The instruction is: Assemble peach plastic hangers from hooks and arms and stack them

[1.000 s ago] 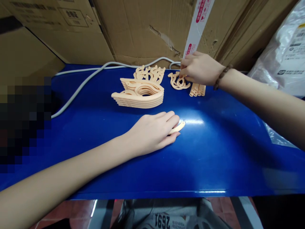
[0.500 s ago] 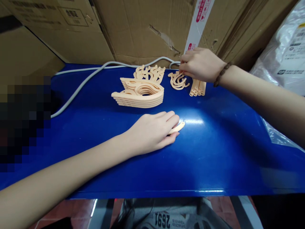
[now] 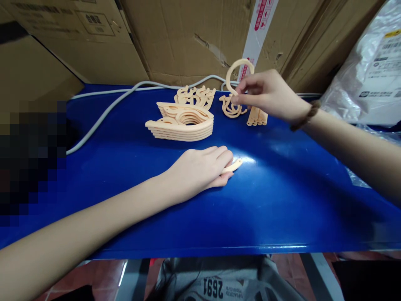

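Note:
My left hand [image 3: 205, 169] rests on the blue table, closed around a cream plastic piece [image 3: 233, 166]; only its curved end with a small hole shows. Above the back of the table, my right hand [image 3: 263, 94] pinches a cream plastic hook [image 3: 230, 73] that curves upward. Below it lies a small heap of similar hooks [image 3: 232, 109], with several short cream tubes [image 3: 257, 117] beside them. Left of these stands a neat stack of cream hanger arms [image 3: 181, 129]. Behind the stack are more curved cream pieces [image 3: 196, 96].
Cardboard boxes [image 3: 175, 42] wall off the back of the blue table [image 3: 175, 225]. A pale cable [image 3: 106, 115] runs along the back and down the left. A plastic-wrapped package [image 3: 360, 83] leans at the right. Dark grey cloth [image 3: 188, 280] shows below the front edge.
My right hand has lifted a hook from the heap and moved slightly right, its fingers now turned to show it. My left hand keeps its place and grip.

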`<state>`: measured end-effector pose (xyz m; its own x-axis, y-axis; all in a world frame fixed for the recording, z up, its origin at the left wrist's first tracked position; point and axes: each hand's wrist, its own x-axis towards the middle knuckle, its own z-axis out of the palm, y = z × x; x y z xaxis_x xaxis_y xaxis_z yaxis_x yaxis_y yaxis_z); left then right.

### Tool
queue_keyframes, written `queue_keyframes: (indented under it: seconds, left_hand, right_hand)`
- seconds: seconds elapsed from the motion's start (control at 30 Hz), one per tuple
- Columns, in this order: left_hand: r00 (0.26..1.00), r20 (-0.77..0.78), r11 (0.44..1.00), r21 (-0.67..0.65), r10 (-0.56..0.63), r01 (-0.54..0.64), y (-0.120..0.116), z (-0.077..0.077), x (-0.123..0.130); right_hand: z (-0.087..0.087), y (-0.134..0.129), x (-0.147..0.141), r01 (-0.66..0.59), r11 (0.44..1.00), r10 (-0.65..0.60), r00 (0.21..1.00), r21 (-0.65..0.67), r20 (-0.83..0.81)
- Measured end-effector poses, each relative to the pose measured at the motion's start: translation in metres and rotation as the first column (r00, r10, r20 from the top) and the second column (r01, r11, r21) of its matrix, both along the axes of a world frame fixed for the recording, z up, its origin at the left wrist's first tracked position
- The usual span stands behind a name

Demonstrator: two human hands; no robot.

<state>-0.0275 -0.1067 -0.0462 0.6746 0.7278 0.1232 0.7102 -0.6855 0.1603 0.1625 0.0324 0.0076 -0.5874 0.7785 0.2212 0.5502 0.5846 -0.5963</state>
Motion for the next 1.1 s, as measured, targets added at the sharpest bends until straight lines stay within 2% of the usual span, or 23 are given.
queue_keyframes:
  seconds: [0.03,0.07,0.13,0.23,0.47,0.6,0.73,0.87,1.1]
  left_hand:
    - [1.000,-0.004,1.000,0.002,0.003,-0.003,0.000,0.000,0.000]
    - [1.000,-0.009,1.000,0.002,0.006,-0.006,0.000,0.001,0.001]
    - [1.000,-0.014,1.000,0.004,0.008,-0.008,-0.001,0.002,0.001]
    - [1.000,-0.004,1.000,0.024,-0.002,0.002,-0.001,0.002,0.000]
    - [0.997,0.078,0.995,0.096,-0.007,-0.001,0.001,-0.001,-0.005]
    - [0.984,0.175,0.998,0.065,-0.016,0.005,0.004,-0.005,-0.009]
    - [0.961,0.270,0.997,0.071,-0.055,0.037,0.007,-0.008,-0.013]
    - [0.958,0.282,0.993,0.122,-0.043,0.009,0.006,-0.007,-0.013]
    - [0.957,0.289,0.992,0.128,-0.025,-0.013,0.003,-0.009,-0.016]
  right_hand:
    - [-0.004,-0.012,-0.001,-0.023,0.986,-0.001,0.990,-0.165,-0.142]
    - [-0.009,-0.024,-0.002,-0.061,0.961,-0.002,0.974,-0.270,-0.226]
    - [-0.020,-0.048,-0.001,-0.092,0.929,-0.035,0.943,-0.359,-0.332]
    - [-0.033,-0.073,0.006,-0.061,0.900,-0.103,0.932,-0.431,-0.346]
    - [-0.043,-0.085,0.018,-0.073,0.904,-0.127,0.895,-0.421,-0.427]
    - [-0.048,-0.085,0.020,-0.085,0.903,-0.138,0.871,-0.421,-0.471]
    - [-0.053,-0.085,0.022,-0.109,0.877,-0.151,0.862,-0.468,-0.485]
    - [-0.052,-0.086,0.022,-0.155,0.844,-0.141,0.860,-0.514,-0.491]
    - [-0.055,-0.082,0.021,-0.202,0.799,-0.162,0.835,-0.566,-0.526]
